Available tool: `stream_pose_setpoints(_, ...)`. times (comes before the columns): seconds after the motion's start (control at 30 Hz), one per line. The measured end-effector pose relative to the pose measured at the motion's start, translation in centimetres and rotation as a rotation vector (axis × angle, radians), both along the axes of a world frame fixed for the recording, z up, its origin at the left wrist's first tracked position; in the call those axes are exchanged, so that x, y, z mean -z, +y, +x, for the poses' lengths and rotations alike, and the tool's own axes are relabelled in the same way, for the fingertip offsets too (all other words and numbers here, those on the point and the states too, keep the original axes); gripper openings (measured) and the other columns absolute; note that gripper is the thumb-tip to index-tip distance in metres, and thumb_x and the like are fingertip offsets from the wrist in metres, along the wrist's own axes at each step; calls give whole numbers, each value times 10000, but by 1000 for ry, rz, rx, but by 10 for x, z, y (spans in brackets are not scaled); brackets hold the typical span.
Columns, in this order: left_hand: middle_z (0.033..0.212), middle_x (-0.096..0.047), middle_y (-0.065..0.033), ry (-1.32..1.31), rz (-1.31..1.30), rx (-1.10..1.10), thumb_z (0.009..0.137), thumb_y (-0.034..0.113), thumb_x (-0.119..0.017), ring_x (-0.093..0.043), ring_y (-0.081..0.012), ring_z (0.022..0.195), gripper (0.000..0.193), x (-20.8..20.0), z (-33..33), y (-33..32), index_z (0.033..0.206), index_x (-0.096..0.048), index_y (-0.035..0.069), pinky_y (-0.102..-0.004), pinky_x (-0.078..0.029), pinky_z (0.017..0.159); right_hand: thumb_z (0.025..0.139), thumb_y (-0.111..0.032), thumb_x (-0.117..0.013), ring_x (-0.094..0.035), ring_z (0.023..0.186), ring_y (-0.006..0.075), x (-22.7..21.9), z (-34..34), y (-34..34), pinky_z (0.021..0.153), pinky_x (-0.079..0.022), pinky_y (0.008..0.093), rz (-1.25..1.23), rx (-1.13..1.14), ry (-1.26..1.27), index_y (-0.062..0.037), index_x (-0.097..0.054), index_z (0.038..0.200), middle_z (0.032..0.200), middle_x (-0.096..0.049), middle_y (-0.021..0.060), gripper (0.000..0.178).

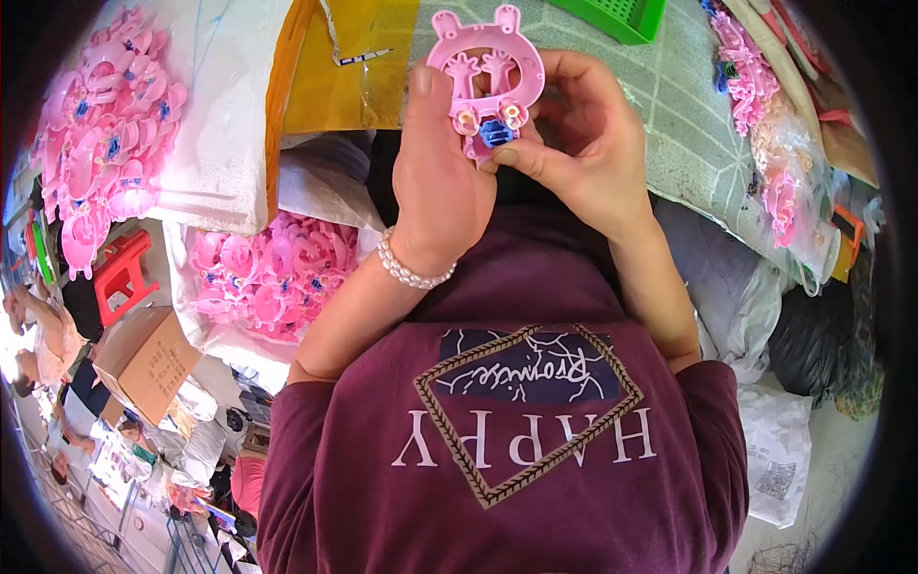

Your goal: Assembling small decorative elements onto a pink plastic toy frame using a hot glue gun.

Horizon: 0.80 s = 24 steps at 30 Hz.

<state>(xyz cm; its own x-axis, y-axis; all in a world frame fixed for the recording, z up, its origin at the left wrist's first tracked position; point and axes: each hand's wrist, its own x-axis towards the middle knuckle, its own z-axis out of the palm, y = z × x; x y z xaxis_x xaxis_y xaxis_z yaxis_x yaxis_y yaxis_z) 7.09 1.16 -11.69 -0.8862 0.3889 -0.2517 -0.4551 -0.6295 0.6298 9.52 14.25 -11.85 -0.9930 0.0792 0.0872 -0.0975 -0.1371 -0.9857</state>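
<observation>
Up near the top middle, I hold a pink plastic toy part (532,80) shaped like a ring with two rounded ears and small hand-shaped pieces inside its opening. My left hand (435,182) grips its left side, thumb along the ring. At its lower end sits a ridged blue plastic piece (495,133) between two pale round pegs. My right hand (588,143) pinches the bottom by that blue piece with thumb and curled fingers; part of those fingers is hidden behind the toy. A beaded bracelet circles my left wrist.
Pink parts heap (115,143) on the table's left, and more fill a white sack (273,273) below. A green basket (617,14) stands at the top right. Further pink parts (746,67) lie along the right edge. A red stool (124,273) and cardboard box (148,364) stand lower left; people are beyond.
</observation>
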Motion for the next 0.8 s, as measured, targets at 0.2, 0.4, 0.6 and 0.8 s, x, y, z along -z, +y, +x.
stream_pose_setpoints(0.2,1036,-578,-146,-4,266,58,951,342,-310,-591,-247,832,433,10,-5,-4,1170,-452,-3,-364,-483,770,631,-25,-770,-568,774,73,-3,1,-6,678,-492,224,222,78,-14,-30,-536,1108,983,-586,35,531)
stream_pose_setpoints(0.4,960,-575,-103,-28,90,79,728,-49,-466,-584,-218,799,413,-1,-2,-3,1134,-466,21,-313,-481,729,643,-37,-753,-563,692,68,3,1,-5,623,-503,224,242,112,33,-38,-540,1111,937,-582,29,514)
stream_pose_setpoints(0.6,952,-575,-90,-2,74,137,716,-83,-453,-582,-204,793,440,0,-3,-8,1141,-477,26,-303,-488,728,626,-81,-749,-603,719,151,5,5,-7,655,-514,261,420,170,97,-47,-541,1096,951,-591,70,515)
stream_pose_setpoints(0.8,1127,-546,-166,64,69,177,727,-15,-495,-585,-247,886,478,8,-4,-13,1203,-454,12,-340,-497,800,689,-78,-764,-593,866,114,2,9,-8,760,-486,236,586,136,116,-6,-474,1181,1026,-586,95,575)
